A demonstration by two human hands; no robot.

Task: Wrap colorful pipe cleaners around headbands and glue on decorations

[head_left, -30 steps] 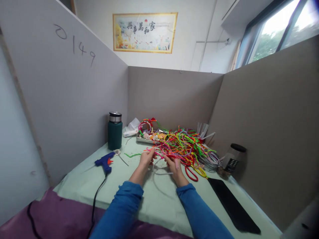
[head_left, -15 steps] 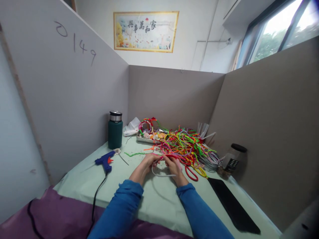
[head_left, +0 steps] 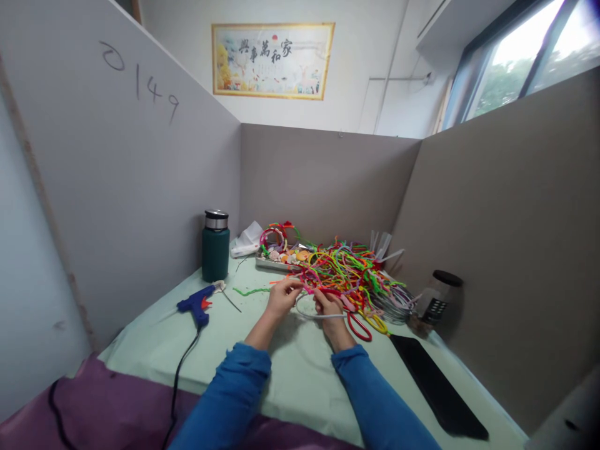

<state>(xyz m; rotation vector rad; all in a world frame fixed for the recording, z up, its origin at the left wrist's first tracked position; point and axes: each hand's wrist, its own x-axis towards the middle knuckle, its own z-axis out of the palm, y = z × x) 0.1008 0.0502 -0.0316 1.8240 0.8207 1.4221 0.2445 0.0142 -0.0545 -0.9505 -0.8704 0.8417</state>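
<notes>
Above the near middle of the table, my right hand (head_left: 332,315) is closed around a thin white hoop (head_left: 313,316), whose loop hangs toward me. Red wrapping (head_left: 332,291) shows along the hoop's far side. At the hoop's upper left, the fingers of my left hand (head_left: 281,299) pinch a pink pipe cleaner (head_left: 307,289). The exact fingertip contact is too small to make out. Just beyond both hands lies a tangled heap of coloured pipe cleaners (head_left: 351,269). Red-handled scissors (head_left: 360,327) rest to the right of my right hand.
A blue glue gun (head_left: 197,305) with a cord lies left, before a dark green bottle (head_left: 215,250). Behind are a metal tray (head_left: 272,265) of small pieces and a white packet (head_left: 247,239). A clear jar (head_left: 434,306) and black slab (head_left: 438,384) are right. Partitions enclose the table.
My left hand has moved slightly up and away from my right hand, pinching the pink pipe cleaner. The hoop and my right hand have shifted slightly right.
</notes>
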